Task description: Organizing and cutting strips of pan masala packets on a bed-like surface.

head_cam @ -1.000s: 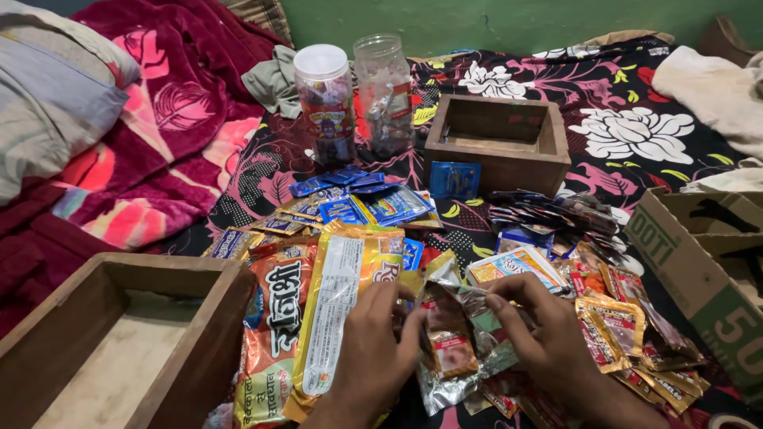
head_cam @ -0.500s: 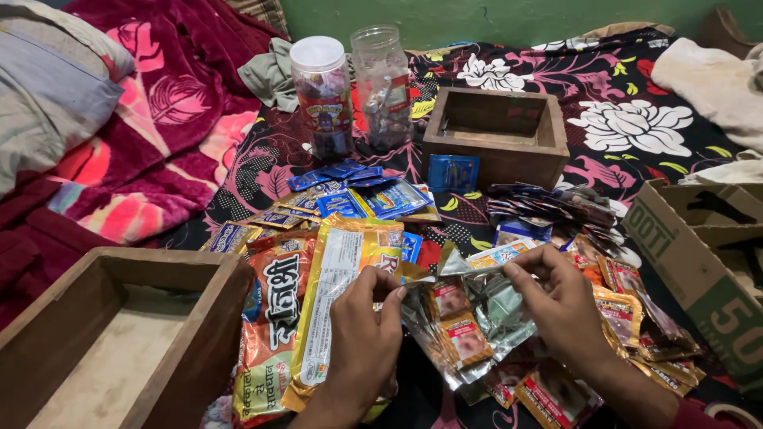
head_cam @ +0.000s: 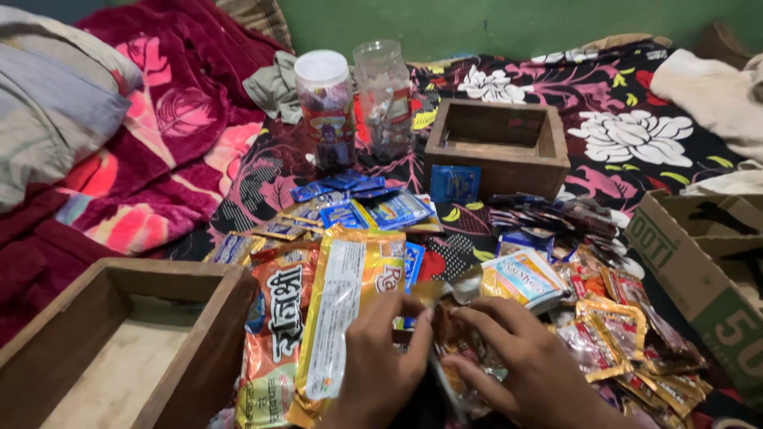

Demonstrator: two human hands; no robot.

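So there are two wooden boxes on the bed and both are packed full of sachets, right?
Not quite. The head view shows two wooden boxes, but neither holds sachets: the near wooden box at lower left and the far wooden box both look empty. The sachets lie loose on the floral bedspread between them.

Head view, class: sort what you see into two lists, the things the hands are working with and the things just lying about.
In hand:
left hand
right hand
strip of small foil sachets

Lying about:
long yellow packet
blue sachets
two wooden boxes
two jars
cardboard box
blankets
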